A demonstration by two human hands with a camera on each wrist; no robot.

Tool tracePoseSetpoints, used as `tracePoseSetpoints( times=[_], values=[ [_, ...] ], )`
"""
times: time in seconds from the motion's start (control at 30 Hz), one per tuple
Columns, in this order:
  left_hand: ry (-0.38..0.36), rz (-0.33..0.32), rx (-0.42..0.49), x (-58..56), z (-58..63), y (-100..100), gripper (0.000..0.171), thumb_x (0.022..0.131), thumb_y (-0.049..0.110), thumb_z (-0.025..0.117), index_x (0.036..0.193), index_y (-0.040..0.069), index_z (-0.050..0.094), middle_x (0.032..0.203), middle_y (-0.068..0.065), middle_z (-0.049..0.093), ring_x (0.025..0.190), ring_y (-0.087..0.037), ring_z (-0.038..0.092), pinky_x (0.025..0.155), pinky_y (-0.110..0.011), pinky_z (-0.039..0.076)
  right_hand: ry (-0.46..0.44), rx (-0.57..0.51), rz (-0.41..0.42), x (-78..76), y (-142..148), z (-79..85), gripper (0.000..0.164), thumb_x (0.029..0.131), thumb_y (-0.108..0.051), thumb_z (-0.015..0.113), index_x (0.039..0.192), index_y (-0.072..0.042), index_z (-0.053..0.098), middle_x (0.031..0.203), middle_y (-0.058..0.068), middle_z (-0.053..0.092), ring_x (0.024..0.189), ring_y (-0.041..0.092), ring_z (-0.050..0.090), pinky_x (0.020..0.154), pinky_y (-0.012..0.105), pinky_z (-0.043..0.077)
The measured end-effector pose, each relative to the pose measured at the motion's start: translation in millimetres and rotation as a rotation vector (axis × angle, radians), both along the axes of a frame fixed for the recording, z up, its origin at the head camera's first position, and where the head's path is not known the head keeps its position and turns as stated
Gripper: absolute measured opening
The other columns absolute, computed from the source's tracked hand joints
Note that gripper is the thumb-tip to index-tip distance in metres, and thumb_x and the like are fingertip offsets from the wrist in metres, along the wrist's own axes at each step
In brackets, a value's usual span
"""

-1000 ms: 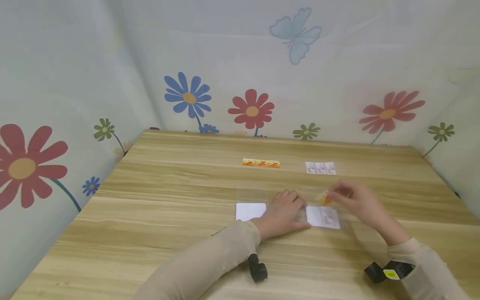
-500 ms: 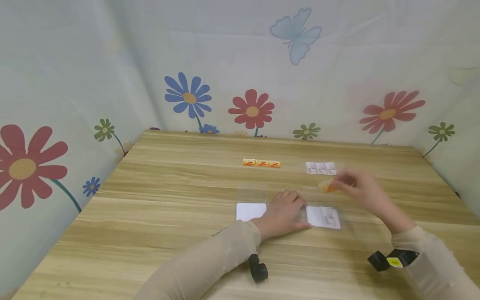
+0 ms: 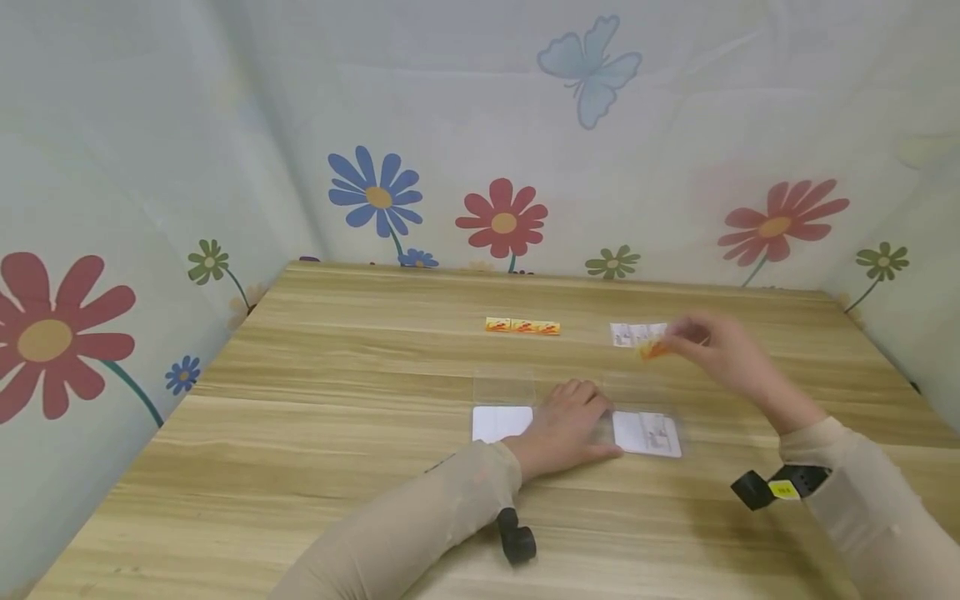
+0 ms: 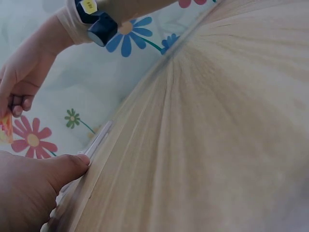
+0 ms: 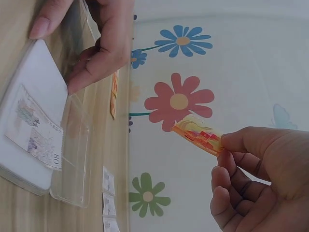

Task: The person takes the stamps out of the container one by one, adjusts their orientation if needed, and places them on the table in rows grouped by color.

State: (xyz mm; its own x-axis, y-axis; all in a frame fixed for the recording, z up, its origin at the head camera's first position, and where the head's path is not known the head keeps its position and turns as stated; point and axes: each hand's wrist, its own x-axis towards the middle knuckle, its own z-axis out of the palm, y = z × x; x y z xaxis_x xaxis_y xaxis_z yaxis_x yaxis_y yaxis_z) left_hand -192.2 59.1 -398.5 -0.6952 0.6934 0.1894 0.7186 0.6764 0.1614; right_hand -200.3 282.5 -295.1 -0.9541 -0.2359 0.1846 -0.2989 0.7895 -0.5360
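Observation:
Between thumb and fingertips, my right hand (image 3: 716, 354) pinches a small yellow-orange stamp (image 5: 199, 135), raised above the table. In the head view this stamp overlaps a row of pale stamps (image 3: 626, 335). My left hand (image 3: 566, 429) holds the left edge of the right-hand clear plastic case (image 5: 72, 179), thumb at the near corner and a finger at the far one. On that case's white insert (image 3: 628, 432) lies a pale stamp (image 5: 36, 128) at the right side. The case's transparent lid lies opened away from me.
Left of my left hand is a second case with a white insert (image 3: 498, 422) and transparent lid (image 3: 504, 387), partly covered by the hand. Farther back, a row of yellow-orange stamps (image 3: 522, 327) lies on the wooden table (image 3: 360, 367). A flowered curtain (image 3: 450, 100) surrounds the table.
My right hand has lifted the yellow-orange stamp away from the right-hand case, moving it farther back toward the pale stamp row. The left hand has stayed in place.

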Motion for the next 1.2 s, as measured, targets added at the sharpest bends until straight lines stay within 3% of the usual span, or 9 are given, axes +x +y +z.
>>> tracePoseSetpoints(
  times=[0.17, 0.3, 0.43, 0.67, 1.0, 1.2],
  values=[
    [0.015, -0.004, 0.006, -0.9, -0.6, 0, 0.056, 0.085, 0.058, 0.062, 0.122, 0.017, 0.061, 0.119, 0.003, 0.056, 0.111, -0.013, 0.049, 0.101, -0.028, 0.040, 0.019, 0.010, 0.007, -5.6, -2, 3.8, 0.019, 0.094, -0.018, 0.061, 0.101, -0.001, 0.064, 0.092, 0.014, 0.068, 0.082, 0.020, 0.059, 0.066, 0.024, 0.047],
    [0.012, -0.002, 0.005, -0.9, -0.6, 0, 0.056, 0.084, 0.058, 0.062, 0.122, 0.017, 0.061, 0.118, 0.003, 0.056, 0.111, -0.013, 0.049, 0.101, -0.028, 0.040, 0.014, 0.022, 0.010, -10.2, -4, 6.4, 0.022, 0.095, -0.021, 0.060, 0.104, -0.001, 0.064, 0.095, 0.015, 0.068, 0.086, 0.025, 0.061, 0.069, 0.031, 0.049],
    [0.000, 0.008, 0.003, -1.3, -0.7, 0, 0.056, 0.084, 0.059, 0.062, 0.122, 0.017, 0.061, 0.118, 0.003, 0.056, 0.112, -0.013, 0.049, 0.101, -0.028, 0.039, -0.012, 0.031, 0.012, -15.6, -8, 9.6, 0.025, 0.096, -0.025, 0.058, 0.106, -0.003, 0.063, 0.100, 0.015, 0.067, 0.093, 0.029, 0.061, 0.076, 0.039, 0.051],
    [-0.004, 0.008, 0.003, -2.1, -0.1, -1, 0.056, 0.085, 0.059, 0.062, 0.123, 0.017, 0.060, 0.118, 0.003, 0.056, 0.112, -0.013, 0.049, 0.101, -0.028, 0.040, -0.062, 0.019, 0.007, -25.0, -12, 13.2, 0.022, 0.096, -0.023, 0.057, 0.107, -0.004, 0.061, 0.103, 0.016, 0.067, 0.095, 0.030, 0.062, 0.076, 0.035, 0.051],
    [-0.026, 0.006, 0.005, -2.6, -0.6, 0, 0.056, 0.085, 0.059, 0.061, 0.123, 0.018, 0.059, 0.120, 0.003, 0.055, 0.114, -0.013, 0.049, 0.102, -0.028, 0.039, -0.125, 0.044, -0.007, -40.1, -17, 16.5, 0.026, 0.096, -0.028, 0.057, 0.109, -0.005, 0.060, 0.108, 0.017, 0.065, 0.099, 0.031, 0.061, 0.082, 0.044, 0.051],
    [-0.022, 0.008, -0.007, -2.1, -0.8, 1, 0.057, 0.085, 0.059, 0.061, 0.123, 0.018, 0.060, 0.120, 0.003, 0.055, 0.113, -0.013, 0.049, 0.102, -0.029, 0.040, -0.100, 0.054, 0.021, -50.6, -19, 12.4, 0.020, 0.095, -0.018, 0.058, 0.107, -0.002, 0.060, 0.105, 0.019, 0.066, 0.097, 0.031, 0.062, 0.084, 0.047, 0.052]
  ],
)
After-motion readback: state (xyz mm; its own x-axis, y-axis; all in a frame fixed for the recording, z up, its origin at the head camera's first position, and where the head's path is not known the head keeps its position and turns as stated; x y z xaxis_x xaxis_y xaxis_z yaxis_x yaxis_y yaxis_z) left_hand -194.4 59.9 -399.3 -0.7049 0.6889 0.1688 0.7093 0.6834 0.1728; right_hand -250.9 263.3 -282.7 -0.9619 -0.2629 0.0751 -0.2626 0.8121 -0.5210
